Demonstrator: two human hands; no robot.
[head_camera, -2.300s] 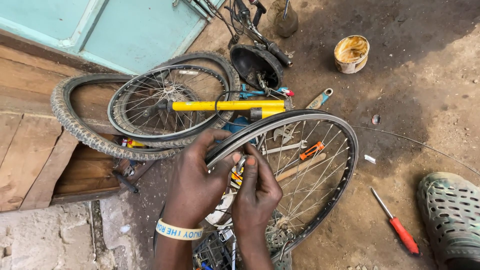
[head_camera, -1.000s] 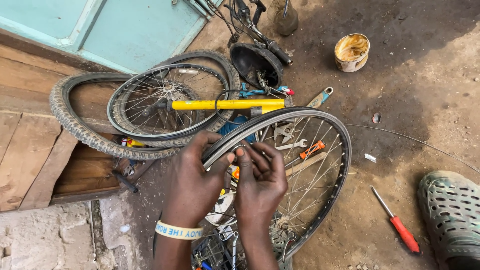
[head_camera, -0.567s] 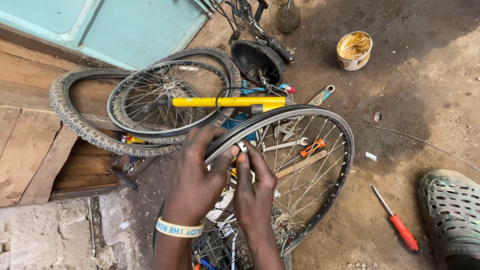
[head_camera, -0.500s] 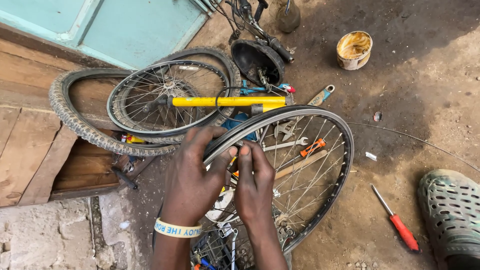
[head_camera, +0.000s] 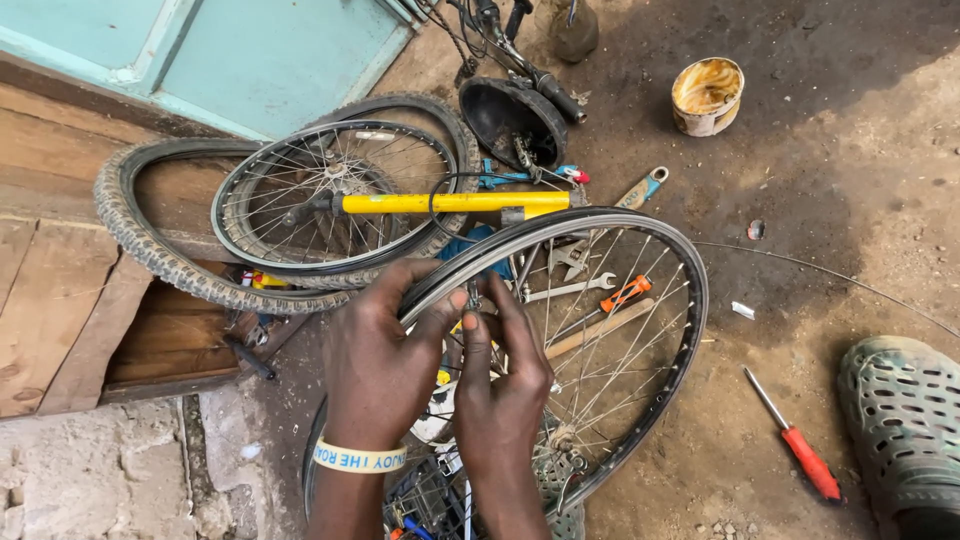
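Head view: both hands, left (head_camera: 385, 365) and right (head_camera: 500, 385), pinch something tiny, hidden by fingertips. Wheel (head_camera: 640, 330) stands tilted, rim under the left grip.

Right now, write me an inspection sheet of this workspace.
Surface: bare dirt ground, wooden planks at left.
Job's things: spoked wheel rim held upright; both hands pinch at a spoke near its rim.
Clutter: second wheel inside a loose tyre, yellow pump, spanner, red-handled screwdriver, dirty tin.
Hands: left hand and right hand, fingertips together, what they hold too small to tell.
Cables: thin wire across the ground.
Surroundings: teal door, green clog.
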